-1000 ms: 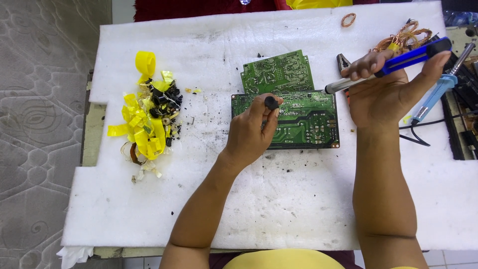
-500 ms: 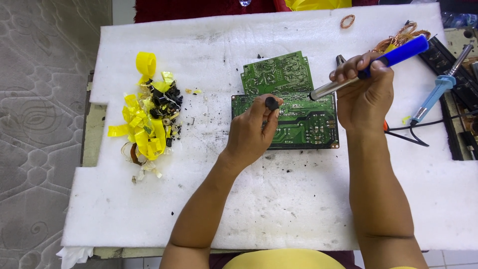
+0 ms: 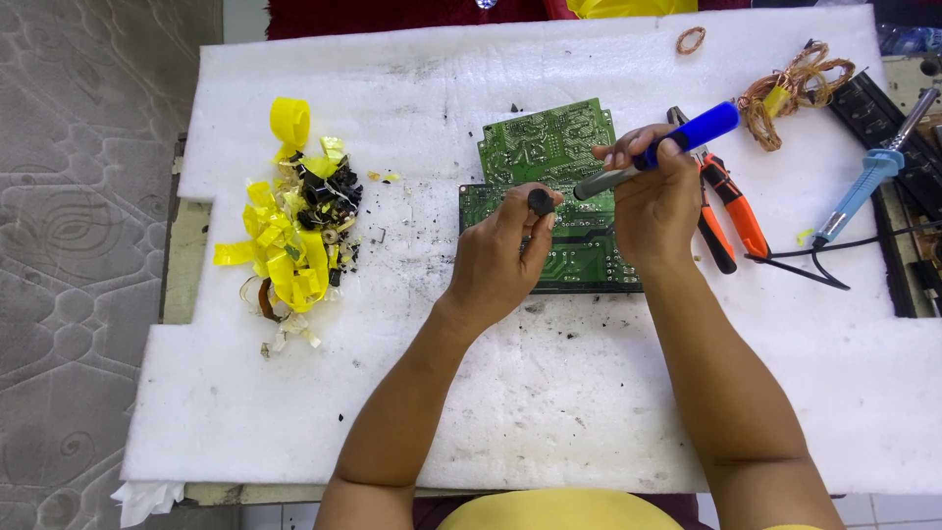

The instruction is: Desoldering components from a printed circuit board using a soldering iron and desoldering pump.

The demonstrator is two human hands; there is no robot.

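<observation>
Over the white foam sheet point(image 3: 549, 393), the left hand point(image 3: 496, 260) curls down onto the lower green circuit board point(image 3: 579, 260), thumb and fingers pinching a small black round part point(image 3: 541, 201). The right hand point(image 3: 653, 201), wrist bent inward, grips a blue-handled tool point(image 3: 677, 142), probably a soldering iron, its tip angled near that part. Orange-handled pliers point(image 3: 731, 201) lie just beside it.

Green circuit board point(image 3: 579, 257); blue-handled tool point(image 3: 677, 139); yellow tape scraps point(image 3: 285, 250).
</observation>
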